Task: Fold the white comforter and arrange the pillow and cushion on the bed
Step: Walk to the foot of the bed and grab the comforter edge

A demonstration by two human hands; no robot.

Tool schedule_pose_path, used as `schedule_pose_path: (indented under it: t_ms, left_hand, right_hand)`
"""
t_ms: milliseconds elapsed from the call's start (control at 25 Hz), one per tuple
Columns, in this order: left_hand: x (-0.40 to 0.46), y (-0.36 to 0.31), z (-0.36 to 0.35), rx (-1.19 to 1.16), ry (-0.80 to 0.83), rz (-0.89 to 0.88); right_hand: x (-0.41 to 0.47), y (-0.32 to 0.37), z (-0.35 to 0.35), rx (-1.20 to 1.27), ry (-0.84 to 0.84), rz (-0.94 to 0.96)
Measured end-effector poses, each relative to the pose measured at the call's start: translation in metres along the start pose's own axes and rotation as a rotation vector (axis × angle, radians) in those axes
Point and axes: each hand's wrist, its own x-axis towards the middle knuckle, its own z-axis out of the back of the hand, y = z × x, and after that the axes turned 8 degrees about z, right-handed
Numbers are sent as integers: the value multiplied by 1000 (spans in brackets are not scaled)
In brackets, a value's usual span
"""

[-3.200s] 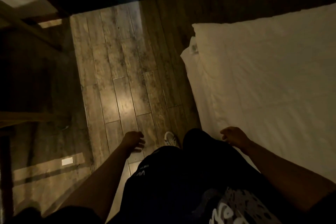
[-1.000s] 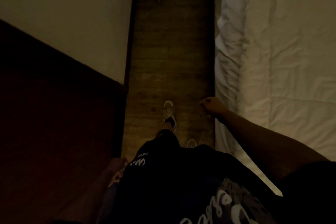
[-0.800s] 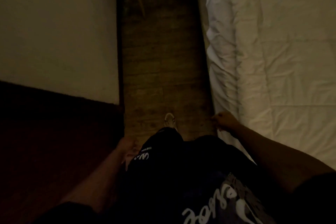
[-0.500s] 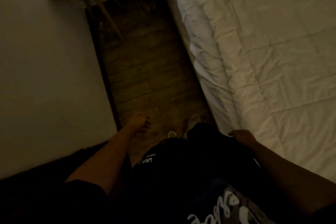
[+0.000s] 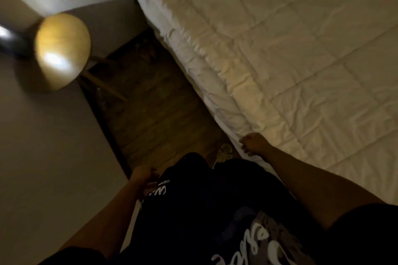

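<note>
While the room sits in dim light, over on the far left a pale wall (image 5: 49,157) fills the side of the view, and up against it a round wooden side table (image 5: 62,51) catches a bright glare on its top, blurred, with slanted wooden legs running down to the floor. Moving across, a narrow strip of dark wood floor (image 5: 155,101) runs between the wall and the bed. Low in that strip, the left hand (image 5: 144,178) hangs beside the dark shorts (image 5: 204,200), just at the hip; its fingers look loosely curled and nothing sits in them, though the shadow makes the detail hard to read. One pale shoe (image 5: 224,153) peeks out just ahead of the shorts, on the floor near the bed's edge. Next, the right hand (image 5: 253,143) is down at the side of the bed, knuckles up, fingers curled in against the hanging white fabric; whether it actually pinches that edge I cannot tell. Filling the right side, the white comforter (image 5: 301,49) lies spread flat over the bed, quilted in big squares, unfolded, its rumpled border draping over the mattress side toward the floor.
</note>
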Motion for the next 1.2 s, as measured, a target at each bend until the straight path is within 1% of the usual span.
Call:
schedule_pose_path:
  t_ms: [40,80,120,160,280,360,440,520,680,800,880,960,1080,1200]
  left_hand:
    - [6,-18,1,-32,28,35]
    - [9,-34,4,32,28,48]
    - [16,-62,5,93,38,49]
    - [20,-95,4,157,23,28]
    - [23,-188,-17,307,79,-56]
    - [23,-244,-34,404,123,-133]
    - [19,-300,-56,516,206,-202]
    - [13,-350,-82,695,221,-265]
    - [0,-430,-138,907,244,-404]
    - [-8,-466,-160,1054,253,-362]
    - [-11,-480,-172,1128,229,-356]
    - [-18,-481,-181,1146,226,-360]
    - [-22,-474,-191,1120,239,-360]
    - [-23,-461,-202,1184,260,-381]
  right_hand:
    - [7,21,8,25,39,44]
    - [20,38,16,100,50,84]
    - [27,59,28,142,43,67]
    - [36,71,33,159,3,58]
    - [57,85,50,229,-97,14]
    - [61,84,56,291,-140,-27]
    - [62,75,59,372,-214,-93]
    - [58,67,58,421,-254,-196]
    - [56,42,48,516,-327,-351]
    - [48,45,41,659,-427,-418]
    - [46,44,35,740,-451,-447]
    - [45,40,33,810,-441,-437]
    - [47,26,26,820,-491,-441]
    - [43,22,23,881,-521,-447]
